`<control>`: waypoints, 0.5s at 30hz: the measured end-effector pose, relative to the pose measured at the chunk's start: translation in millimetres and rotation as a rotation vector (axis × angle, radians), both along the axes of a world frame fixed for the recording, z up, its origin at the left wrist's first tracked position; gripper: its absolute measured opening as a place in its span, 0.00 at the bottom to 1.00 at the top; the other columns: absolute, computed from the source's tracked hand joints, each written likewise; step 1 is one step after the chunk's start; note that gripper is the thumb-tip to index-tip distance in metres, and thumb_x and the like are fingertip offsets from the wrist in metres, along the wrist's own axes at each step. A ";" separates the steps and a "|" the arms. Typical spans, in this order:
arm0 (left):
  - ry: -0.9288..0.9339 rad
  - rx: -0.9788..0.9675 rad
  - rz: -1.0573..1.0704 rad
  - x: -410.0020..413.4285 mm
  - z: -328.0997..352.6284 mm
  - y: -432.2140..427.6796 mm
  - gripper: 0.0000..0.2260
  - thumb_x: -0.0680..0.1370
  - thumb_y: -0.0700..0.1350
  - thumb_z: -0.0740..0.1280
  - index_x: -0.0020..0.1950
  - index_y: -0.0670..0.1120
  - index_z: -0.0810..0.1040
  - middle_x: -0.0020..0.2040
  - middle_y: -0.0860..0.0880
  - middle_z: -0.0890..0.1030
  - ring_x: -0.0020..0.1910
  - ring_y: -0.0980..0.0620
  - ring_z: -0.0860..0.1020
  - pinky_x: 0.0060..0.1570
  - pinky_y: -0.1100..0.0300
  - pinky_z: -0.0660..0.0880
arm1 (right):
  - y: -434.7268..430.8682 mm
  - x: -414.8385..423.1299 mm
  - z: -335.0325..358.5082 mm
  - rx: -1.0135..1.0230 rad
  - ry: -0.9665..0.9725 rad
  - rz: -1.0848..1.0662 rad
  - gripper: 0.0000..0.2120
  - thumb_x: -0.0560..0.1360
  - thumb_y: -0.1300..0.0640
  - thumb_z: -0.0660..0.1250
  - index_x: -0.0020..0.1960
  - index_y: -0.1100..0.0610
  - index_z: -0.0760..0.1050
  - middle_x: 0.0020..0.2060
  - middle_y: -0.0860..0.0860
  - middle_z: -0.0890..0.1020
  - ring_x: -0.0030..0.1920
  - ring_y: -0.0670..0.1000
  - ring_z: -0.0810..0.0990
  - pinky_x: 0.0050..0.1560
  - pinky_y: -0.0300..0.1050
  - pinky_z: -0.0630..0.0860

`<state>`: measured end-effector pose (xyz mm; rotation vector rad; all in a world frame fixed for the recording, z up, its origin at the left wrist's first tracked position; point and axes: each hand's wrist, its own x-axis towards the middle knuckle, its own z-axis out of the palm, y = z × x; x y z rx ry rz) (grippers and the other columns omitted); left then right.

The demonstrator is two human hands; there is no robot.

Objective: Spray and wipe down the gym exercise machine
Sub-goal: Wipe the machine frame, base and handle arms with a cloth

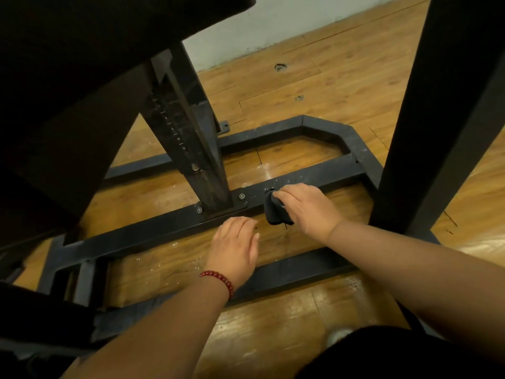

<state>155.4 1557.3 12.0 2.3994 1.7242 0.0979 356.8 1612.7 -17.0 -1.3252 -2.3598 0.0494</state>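
The black steel base frame [153,228] of the exercise machine lies low on a wooden floor. Its cross bar carries spray droplets. My right hand [308,209] grips a dark cloth [273,212] and holds it on that bar, just right of the bolted upright post [188,132]. My left hand [235,247], with a red bead bracelet at the wrist, has relaxed fingers and rests near the bar's front edge, holding nothing. No spray bottle is in view.
A dark padded part [82,50] of the machine overhangs the upper left. A thick black post [442,105] rises at the right. A second frame bar [287,277] runs under my forearms. Wooden floor [328,83] stretches to a pale wall [273,23].
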 end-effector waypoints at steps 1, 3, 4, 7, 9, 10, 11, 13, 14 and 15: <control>-0.001 -0.018 0.024 0.3 -3.3 1.4 0.18 0.83 0.50 0.53 0.71 0.48 0.70 0.68 0.52 0.72 0.70 0.53 0.65 0.72 0.59 0.56 | 7.0 -1.8 0.3 -0.005 -0.003 -0.015 0.24 0.62 0.67 0.78 0.58 0.63 0.78 0.48 0.58 0.82 0.46 0.60 0.82 0.44 0.55 0.81; -0.007 -0.027 0.070 0.2 -8.0 2.2 0.17 0.83 0.50 0.54 0.71 0.48 0.70 0.68 0.52 0.71 0.70 0.53 0.65 0.71 0.59 0.56 | 22.0 -5.9 -1.1 -0.011 -0.014 -0.046 0.24 0.63 0.68 0.77 0.58 0.62 0.78 0.48 0.57 0.82 0.46 0.60 0.82 0.44 0.55 0.79; -0.005 -0.035 0.091 -0.3 -10.5 2.3 0.17 0.83 0.50 0.54 0.71 0.48 0.70 0.68 0.52 0.71 0.69 0.53 0.65 0.71 0.59 0.56 | 29.9 -8.2 -1.5 -0.009 -0.031 -0.059 0.24 0.64 0.67 0.77 0.59 0.62 0.78 0.49 0.57 0.82 0.47 0.59 0.81 0.45 0.54 0.79; 0.013 -0.068 0.144 -4.1 -19.4 3.9 0.18 0.84 0.51 0.53 0.72 0.49 0.68 0.69 0.52 0.70 0.70 0.53 0.64 0.71 0.60 0.55 | 50.4 -15.0 1.2 -0.027 -0.103 -0.097 0.26 0.67 0.65 0.75 0.64 0.60 0.75 0.55 0.57 0.80 0.52 0.60 0.79 0.50 0.54 0.76; 0.021 -0.084 0.177 -6.7 -26.3 6.7 0.19 0.84 0.52 0.52 0.73 0.49 0.67 0.70 0.53 0.69 0.71 0.54 0.63 0.72 0.60 0.54 | 60.6 -19.3 1.6 -0.040 -0.152 -0.138 0.28 0.71 0.63 0.72 0.69 0.59 0.70 0.62 0.56 0.77 0.60 0.60 0.75 0.58 0.54 0.71; 0.026 -0.088 0.192 -5.8 -29.2 8.0 0.19 0.84 0.52 0.52 0.73 0.49 0.66 0.70 0.53 0.69 0.71 0.54 0.63 0.72 0.61 0.54 | 64.6 -20.8 -0.1 -0.043 -0.162 -0.144 0.28 0.73 0.62 0.70 0.71 0.59 0.68 0.65 0.56 0.75 0.63 0.60 0.73 0.61 0.53 0.69; 0.025 -0.093 0.206 -4.0 -31.6 8.6 0.19 0.84 0.52 0.52 0.74 0.49 0.66 0.71 0.53 0.69 0.71 0.54 0.63 0.73 0.60 0.53 | 67.5 -22.3 -2.3 -0.035 -0.185 -0.144 0.28 0.74 0.62 0.69 0.73 0.59 0.67 0.66 0.56 0.74 0.65 0.59 0.71 0.63 0.53 0.67; 0.014 -0.104 0.222 -1.4 -35.1 8.8 0.19 0.84 0.52 0.51 0.74 0.49 0.65 0.71 0.52 0.68 0.72 0.54 0.62 0.73 0.60 0.54 | 70.5 -27.6 -11.5 -0.056 -0.286 -0.107 0.28 0.77 0.60 0.65 0.75 0.58 0.62 0.70 0.55 0.69 0.68 0.58 0.67 0.66 0.51 0.64; 0.015 -0.111 0.220 -0.9 -37.6 8.0 0.20 0.84 0.52 0.51 0.74 0.49 0.65 0.71 0.52 0.68 0.72 0.54 0.62 0.73 0.59 0.54 | 70.2 -31.2 -20.0 -0.097 -0.343 -0.069 0.27 0.79 0.60 0.62 0.76 0.57 0.59 0.71 0.54 0.66 0.70 0.57 0.65 0.68 0.51 0.62; 0.022 -0.124 0.216 -0.7 -40.7 7.1 0.20 0.84 0.53 0.51 0.74 0.50 0.64 0.72 0.52 0.68 0.72 0.53 0.61 0.73 0.58 0.55 | 68.5 -34.9 -28.3 -0.156 -0.388 -0.020 0.26 0.80 0.59 0.60 0.77 0.56 0.57 0.73 0.55 0.63 0.71 0.57 0.63 0.69 0.51 0.61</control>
